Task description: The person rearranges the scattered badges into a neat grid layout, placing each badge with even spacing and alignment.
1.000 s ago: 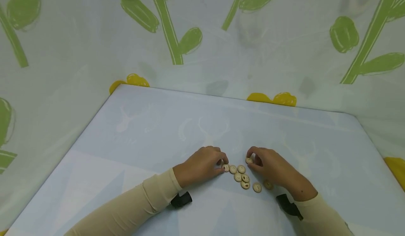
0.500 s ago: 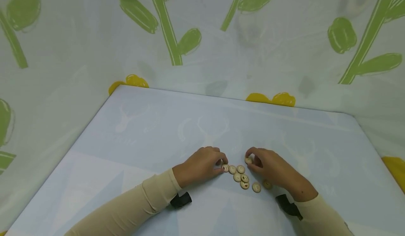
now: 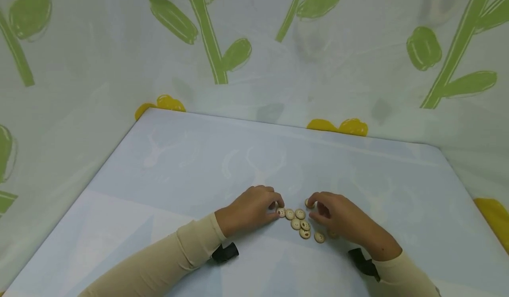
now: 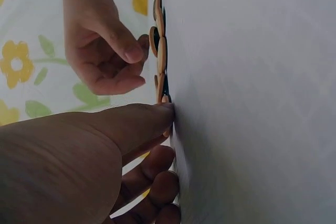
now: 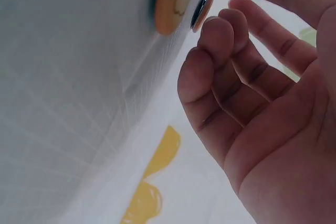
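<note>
Several round wooden buttons (image 3: 296,224) with dark markings lie in a small cluster on the table, some overlapping. My left hand (image 3: 254,206) pinches the button (image 3: 281,212) at the cluster's left end between thumb and index finger; in the left wrist view the thumb hides most of it. Over the right side hovers my right hand (image 3: 339,213), thumb and index finger apart with nothing between them. A lone button (image 3: 309,203) lies by its index fingertip. The right wrist view shows its loosely bent fingers (image 5: 216,38) above a button (image 5: 202,14).
One button (image 3: 319,237) lies apart at the cluster's lower right, and another (image 3: 332,234) is half covered by the right hand. Pale fabric with green leaf prints hangs behind the table (image 3: 222,142). Black wrist devices (image 3: 225,253) sit under both sleeves.
The right hand has let go of the button it held, which now lies on the table, and its fingers have drawn slightly away. The left hand stays on its button. The head view shifts slightly.
</note>
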